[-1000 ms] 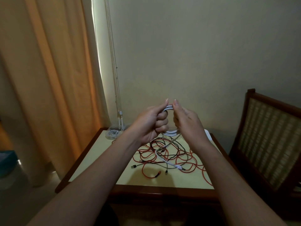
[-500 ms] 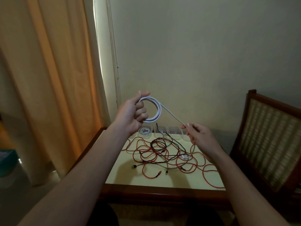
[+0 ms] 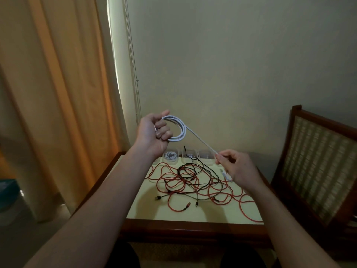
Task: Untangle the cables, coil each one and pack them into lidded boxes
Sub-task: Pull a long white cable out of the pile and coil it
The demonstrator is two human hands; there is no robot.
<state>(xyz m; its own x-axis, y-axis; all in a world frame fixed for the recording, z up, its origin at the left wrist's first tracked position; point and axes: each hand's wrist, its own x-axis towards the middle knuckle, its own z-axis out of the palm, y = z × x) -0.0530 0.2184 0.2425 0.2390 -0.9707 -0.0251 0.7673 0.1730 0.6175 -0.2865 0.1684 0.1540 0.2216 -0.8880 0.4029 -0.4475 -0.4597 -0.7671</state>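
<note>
My left hand [image 3: 154, 132] grips a coil of white cable [image 3: 180, 130] held up above the table. The cable's free length runs down to the right into my right hand [image 3: 236, 167], which pinches it between thumb and fingers; the white plug end hangs just below that hand. On the table lies a tangle of red cable [image 3: 185, 185] and black cable [image 3: 195, 168]. Clear plastic boxes [image 3: 190, 154] stand in a row at the table's back edge; the leftmost box [image 3: 170, 156] holds a coiled white cable.
The small table [image 3: 193, 214] has a pale top and a dark wooden rim. A wooden chair with a woven back [image 3: 318, 167] stands right of it. Orange curtains [image 3: 58, 93] hang at the left, and a wall is behind the table.
My hands, together on the coil a second ago, have drawn apart: the left stays up with the coil, the right has slid down along the cable to the right.
</note>
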